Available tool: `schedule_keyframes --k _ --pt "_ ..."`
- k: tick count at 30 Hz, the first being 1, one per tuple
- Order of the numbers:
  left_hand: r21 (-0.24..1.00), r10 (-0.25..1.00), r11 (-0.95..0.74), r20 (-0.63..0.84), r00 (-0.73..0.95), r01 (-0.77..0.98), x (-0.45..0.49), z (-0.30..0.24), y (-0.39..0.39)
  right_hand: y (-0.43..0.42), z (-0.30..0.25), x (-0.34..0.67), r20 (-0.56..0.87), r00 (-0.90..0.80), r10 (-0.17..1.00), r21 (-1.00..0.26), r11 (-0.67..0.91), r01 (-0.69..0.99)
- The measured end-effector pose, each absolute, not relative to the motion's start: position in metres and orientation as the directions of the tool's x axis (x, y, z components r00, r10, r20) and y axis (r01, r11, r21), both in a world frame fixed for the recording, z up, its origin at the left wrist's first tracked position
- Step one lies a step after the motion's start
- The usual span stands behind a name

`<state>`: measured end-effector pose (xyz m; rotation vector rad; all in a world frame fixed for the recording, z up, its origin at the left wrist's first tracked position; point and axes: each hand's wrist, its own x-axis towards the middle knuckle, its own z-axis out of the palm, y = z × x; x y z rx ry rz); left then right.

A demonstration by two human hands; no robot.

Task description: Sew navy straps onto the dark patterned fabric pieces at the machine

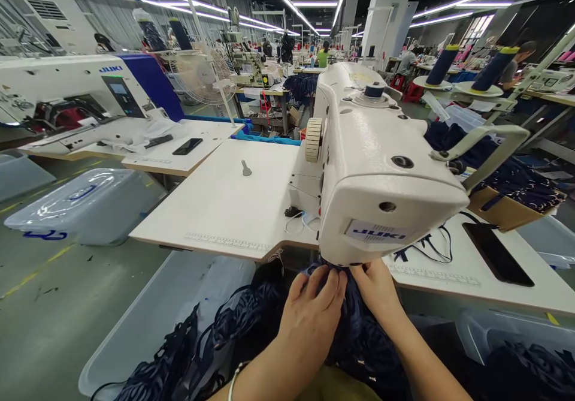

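A white sewing machine (pixel 386 167) marked JUKI stands right in front of me. Dark navy fabric (pixel 359 323) hangs from under its head down over my lap. My left hand (pixel 317 299) has its fingers bent and pressed onto the fabric just below the machine head. Close beside it, my right hand (pixel 375 284) pinches the same fabric, its fingertips partly hidden by the machine. The needle area is out of sight behind the head. Navy straps (pixel 233 317) spill from the fabric to the left.
Under the white table (pixel 215 191) sits a clear plastic bin (pixel 148 305). A metal piece (pixel 245 168) lies on the tabletop. To the right are a black phone (pixel 496 254) and a cardboard box (pixel 507 206) of navy fabric. Another machine (pixel 67 95) stands left; people work farther back.
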<state>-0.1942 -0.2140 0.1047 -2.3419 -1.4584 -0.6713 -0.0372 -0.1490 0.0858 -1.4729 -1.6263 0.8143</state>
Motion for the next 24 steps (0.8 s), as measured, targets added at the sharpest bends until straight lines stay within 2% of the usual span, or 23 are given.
schedule_keyframes --k 5,9,15,20,24 --pt "-0.013 0.750 -0.447 0.540 0.383 0.894 -0.196 0.104 -0.215 -0.152 0.084 -0.036 0.122 -0.039 0.992 -0.860 0.125 0.494" --pt "-0.018 0.743 -0.472 0.530 0.409 0.881 -0.199 0.102 -0.215 -0.156 0.082 -0.025 0.127 -0.113 0.985 -0.853 0.167 0.494" --pt "-0.114 0.690 -0.536 0.511 0.512 0.837 -0.204 0.105 -0.212 -0.159 0.080 0.019 0.163 -0.234 0.958 -0.760 0.273 0.589" --pt "-0.048 0.694 -0.528 0.552 0.463 0.848 -0.201 0.116 -0.214 -0.167 0.081 0.058 0.162 -0.221 0.962 -0.728 0.268 0.632" --pt "-0.063 0.697 -0.523 0.543 0.469 0.850 -0.197 0.119 -0.218 -0.177 0.089 0.074 0.129 -0.189 0.973 -0.720 0.223 0.657"
